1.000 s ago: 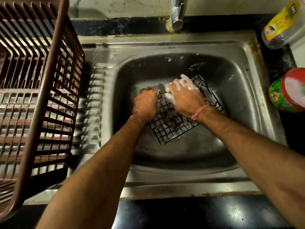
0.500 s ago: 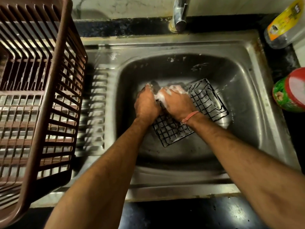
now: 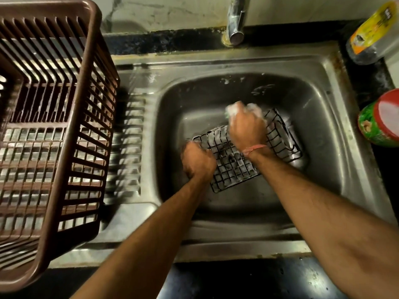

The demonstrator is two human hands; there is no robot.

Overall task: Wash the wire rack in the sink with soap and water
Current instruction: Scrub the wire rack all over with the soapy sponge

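Head view: the wire rack [image 3: 235,167] is seen lying tilted in the basin of the steel sink [image 3: 336,134], its middle covered by both wrists. Its left edge is gripped by the left hand [image 3: 198,161], whose fingers are curled under and hidden. The right hand [image 3: 247,126] is closed over something foamy at the rack's far edge; a sliver of green shows under the suds, but what is held cannot be made out, and the fingertips are blurred and buried in lather. A pink thread band [image 3: 254,148] is worn on the right wrist. The tap [image 3: 236,22] is cut off by the top edge. A brown plastic basket [image 3: 64,134] stands on the draining board, cropped at the left. At the right, a clear bottle with a yellow label [image 3: 371,33] and a green tub with a red lid [image 3: 382,121] are both cut by the frame; the print on them is too smeared to be read.
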